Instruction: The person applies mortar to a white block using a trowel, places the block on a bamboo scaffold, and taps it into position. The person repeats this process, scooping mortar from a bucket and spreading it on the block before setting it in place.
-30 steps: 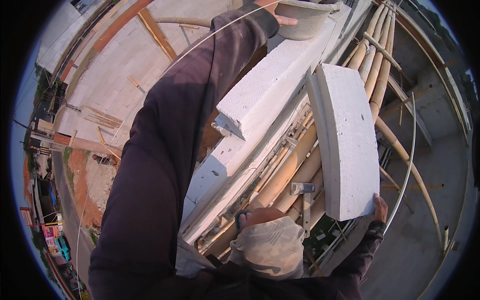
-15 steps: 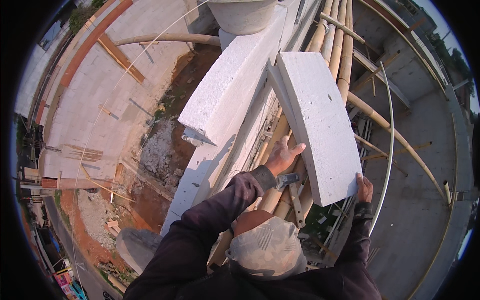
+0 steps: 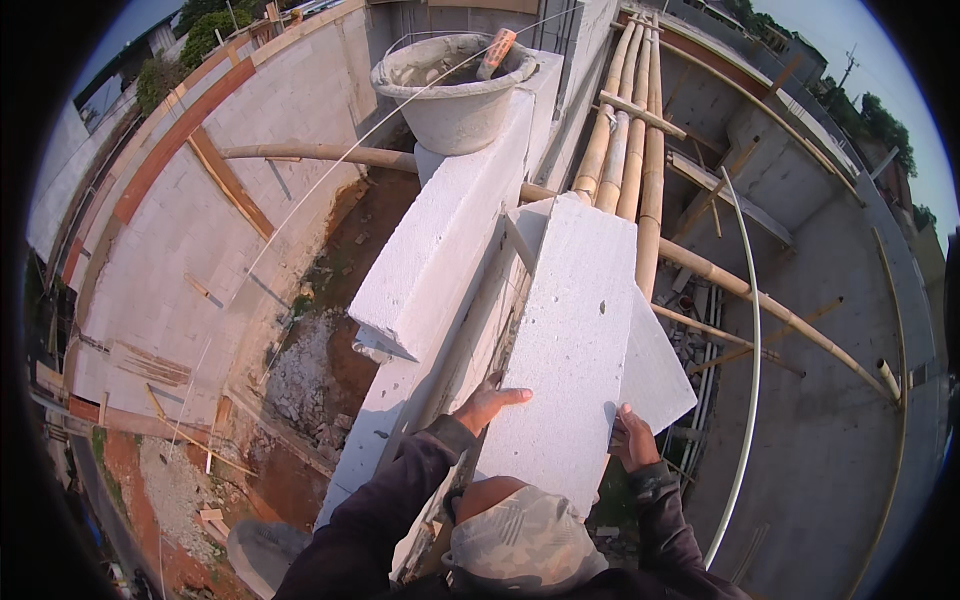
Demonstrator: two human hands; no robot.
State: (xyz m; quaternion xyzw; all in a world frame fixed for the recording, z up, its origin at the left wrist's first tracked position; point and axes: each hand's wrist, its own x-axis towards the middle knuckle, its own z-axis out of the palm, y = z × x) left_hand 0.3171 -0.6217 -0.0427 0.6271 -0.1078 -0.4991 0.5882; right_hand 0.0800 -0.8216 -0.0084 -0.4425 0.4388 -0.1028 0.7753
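Observation:
A long white aerated concrete block point(image 3: 568, 320) lies lengthwise in front of me, pale and slightly pitted. My left hand point(image 3: 488, 403) grips its left edge, thumb on the upper face and fingers down the side. On the opposite edge, my right hand point(image 3: 634, 440) holds it with the thumb up; the other fingers are partly hidden. Beneath it, a second white block point(image 3: 658, 365) sticks out at an angle to the right. To the left, a laid white block point(image 3: 440, 235) sits along the wall top point(image 3: 372, 440), with its near end toward me.
A mortar bucket point(image 3: 455, 110) with an orange-handled tool point(image 3: 497, 53) stands on the wall farther off. Bamboo poles point(image 3: 648, 160) run alongside on the right. A string point(image 3: 350, 155) crosses the left, above a deep drop to rubble point(image 3: 298, 385). A thin pale rod point(image 3: 752, 380) bends upward at right.
My left hand has closed on the block's left edge. The block has swung nearer to me and left, uncovering the second block. The view has tilted up, showing the whole bucket.

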